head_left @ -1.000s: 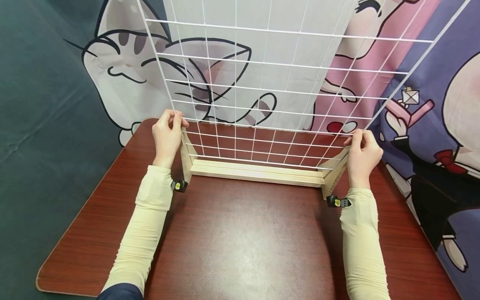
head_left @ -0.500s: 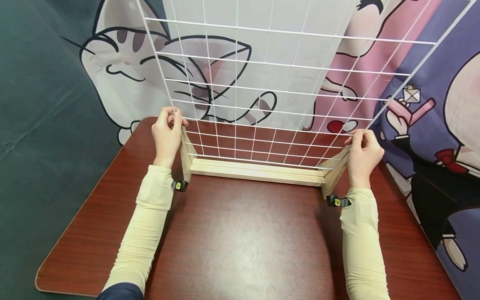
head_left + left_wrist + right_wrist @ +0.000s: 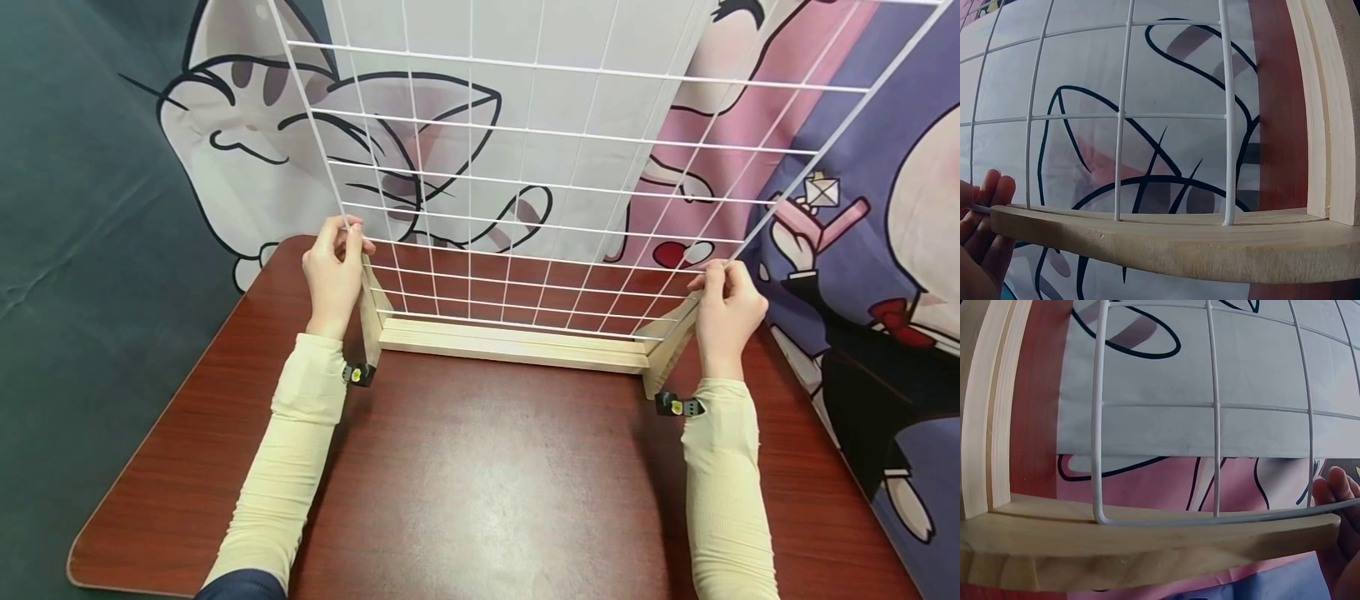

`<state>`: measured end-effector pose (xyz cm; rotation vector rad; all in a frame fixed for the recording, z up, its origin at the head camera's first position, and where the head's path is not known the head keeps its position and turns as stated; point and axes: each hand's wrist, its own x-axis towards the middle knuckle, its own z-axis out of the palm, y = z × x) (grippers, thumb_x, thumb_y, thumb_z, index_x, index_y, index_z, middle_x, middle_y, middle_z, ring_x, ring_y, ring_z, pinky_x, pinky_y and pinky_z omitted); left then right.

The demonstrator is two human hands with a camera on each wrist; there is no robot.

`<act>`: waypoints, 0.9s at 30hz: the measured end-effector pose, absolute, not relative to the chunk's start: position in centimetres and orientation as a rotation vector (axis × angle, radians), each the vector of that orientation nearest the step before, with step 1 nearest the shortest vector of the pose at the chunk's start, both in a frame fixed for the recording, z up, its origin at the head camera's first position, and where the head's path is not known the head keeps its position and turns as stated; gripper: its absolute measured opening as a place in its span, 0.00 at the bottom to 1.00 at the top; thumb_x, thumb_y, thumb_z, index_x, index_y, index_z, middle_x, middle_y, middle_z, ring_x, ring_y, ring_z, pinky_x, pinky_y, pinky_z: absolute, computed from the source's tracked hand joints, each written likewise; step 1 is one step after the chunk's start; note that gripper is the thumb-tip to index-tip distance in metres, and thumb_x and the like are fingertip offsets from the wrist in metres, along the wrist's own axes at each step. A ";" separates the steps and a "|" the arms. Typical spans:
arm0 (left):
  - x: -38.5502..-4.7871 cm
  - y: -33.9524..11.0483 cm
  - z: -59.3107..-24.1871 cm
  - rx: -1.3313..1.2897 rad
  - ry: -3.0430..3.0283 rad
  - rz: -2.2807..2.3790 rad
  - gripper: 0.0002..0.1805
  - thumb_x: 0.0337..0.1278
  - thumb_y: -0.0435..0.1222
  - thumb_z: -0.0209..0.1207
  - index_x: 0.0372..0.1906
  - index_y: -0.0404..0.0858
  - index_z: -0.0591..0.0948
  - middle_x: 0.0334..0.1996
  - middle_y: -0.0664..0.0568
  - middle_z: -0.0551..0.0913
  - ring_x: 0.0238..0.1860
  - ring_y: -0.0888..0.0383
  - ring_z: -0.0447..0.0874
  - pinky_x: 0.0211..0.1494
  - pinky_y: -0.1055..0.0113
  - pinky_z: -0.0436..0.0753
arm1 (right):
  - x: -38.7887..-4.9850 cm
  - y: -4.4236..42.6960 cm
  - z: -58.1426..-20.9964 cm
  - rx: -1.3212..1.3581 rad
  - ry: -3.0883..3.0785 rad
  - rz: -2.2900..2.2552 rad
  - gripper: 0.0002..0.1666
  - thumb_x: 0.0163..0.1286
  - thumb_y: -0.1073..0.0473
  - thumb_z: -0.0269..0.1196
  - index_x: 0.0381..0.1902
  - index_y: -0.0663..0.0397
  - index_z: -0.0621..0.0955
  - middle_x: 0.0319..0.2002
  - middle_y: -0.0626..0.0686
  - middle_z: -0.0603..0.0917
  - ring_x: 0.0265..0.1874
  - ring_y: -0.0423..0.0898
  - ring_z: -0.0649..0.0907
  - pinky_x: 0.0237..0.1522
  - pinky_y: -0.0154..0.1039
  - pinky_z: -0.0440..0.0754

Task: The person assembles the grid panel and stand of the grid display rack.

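Observation:
A white wire grid panel (image 3: 535,64) leans back as it rises between the two sides of a pale wooden stand (image 3: 510,344). My left hand (image 3: 333,279) pinches the panel's left edge wire just above the stand's left side piece (image 3: 371,321). On the other edge, my right hand (image 3: 727,317) pinches the wire by the top of the right side piece (image 3: 667,354). In the left wrist view, wires meet the wood along a groove. The right wrist view shows the panel's rounded lower corner (image 3: 1102,517) alongside the wood, with the bottom wire above the stand's grooved crossbar (image 3: 1000,425).
The stand is on a reddish-brown table (image 3: 480,483); the table's rounded left edge shows. Behind it hangs a cloth printed with cartoon animals (image 3: 255,183), close to the table's back and right side. A small black camera is strapped to each wrist.

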<state>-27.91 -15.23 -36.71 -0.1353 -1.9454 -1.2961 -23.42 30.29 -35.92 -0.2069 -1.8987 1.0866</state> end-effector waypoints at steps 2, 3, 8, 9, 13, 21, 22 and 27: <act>-27.9 -15.3 -36.8 -0.135 -1.940 -1.299 0.14 0.69 0.39 0.54 0.43 0.32 0.82 0.24 0.40 0.87 0.23 0.64 0.81 0.29 0.82 0.69 | -23.4 30.5 -36.0 -0.190 -1.902 1.104 0.20 0.73 0.54 0.53 0.30 0.62 0.83 0.14 0.22 0.75 0.17 0.22 0.74 0.24 0.22 0.63; -27.9 -15.3 -36.8 -0.135 -1.938 -1.300 0.14 0.69 0.39 0.54 0.43 0.32 0.82 0.24 0.40 0.87 0.23 0.65 0.81 0.29 0.82 0.69 | -23.4 30.6 -36.0 -0.187 -1.902 1.117 0.21 0.73 0.52 0.52 0.28 0.60 0.84 0.14 0.23 0.76 0.17 0.22 0.75 0.23 0.22 0.63; -28.0 -15.3 -36.9 -0.139 -1.934 -1.303 0.15 0.69 0.40 0.54 0.43 0.31 0.81 0.24 0.40 0.86 0.23 0.67 0.80 0.29 0.83 0.69 | -23.6 30.5 -35.5 -0.219 -1.854 1.260 0.27 0.77 0.50 0.48 0.23 0.52 0.86 0.11 0.30 0.77 0.12 0.27 0.78 0.17 0.24 0.65; -27.9 -15.3 -36.8 -0.141 -1.934 -1.303 0.15 0.69 0.40 0.54 0.43 0.31 0.81 0.24 0.40 0.86 0.23 0.67 0.80 0.29 0.83 0.69 | -23.7 30.5 -35.4 -0.238 -1.849 1.270 0.29 0.77 0.49 0.48 0.22 0.53 0.86 0.10 0.30 0.77 0.12 0.27 0.78 0.16 0.25 0.64; -28.0 -15.2 -36.8 -0.147 -1.936 -1.296 0.14 0.69 0.40 0.54 0.42 0.32 0.82 0.24 0.40 0.86 0.22 0.67 0.79 0.29 0.83 0.69 | -23.7 30.4 -34.8 -0.293 -1.842 1.279 0.33 0.77 0.48 0.48 0.21 0.60 0.86 0.08 0.31 0.76 0.10 0.28 0.76 0.17 0.26 0.63; -28.0 -15.3 -36.7 -0.128 -1.957 -1.288 0.15 0.69 0.42 0.53 0.42 0.33 0.81 0.25 0.39 0.87 0.23 0.67 0.80 0.29 0.83 0.69 | -22.6 29.2 -33.3 -0.295 -1.881 1.271 0.29 0.76 0.48 0.50 0.17 0.49 0.85 0.08 0.29 0.75 0.09 0.26 0.75 0.15 0.24 0.61; -28.0 -15.3 -36.7 -0.127 -1.960 -1.289 0.15 0.69 0.42 0.53 0.42 0.33 0.81 0.25 0.39 0.86 0.23 0.67 0.80 0.30 0.83 0.69 | -22.6 29.2 -33.3 -0.290 -1.886 1.275 0.28 0.76 0.48 0.51 0.17 0.46 0.85 0.08 0.29 0.75 0.09 0.26 0.75 0.15 0.24 0.62; -28.0 -15.3 -36.8 -0.124 -1.969 -1.300 0.15 0.69 0.41 0.53 0.43 0.32 0.81 0.26 0.38 0.87 0.23 0.68 0.81 0.29 0.83 0.70 | -23.1 29.9 -34.1 -0.281 -1.899 1.258 0.25 0.75 0.49 0.52 0.17 0.42 0.84 0.09 0.28 0.76 0.10 0.25 0.76 0.14 0.23 0.61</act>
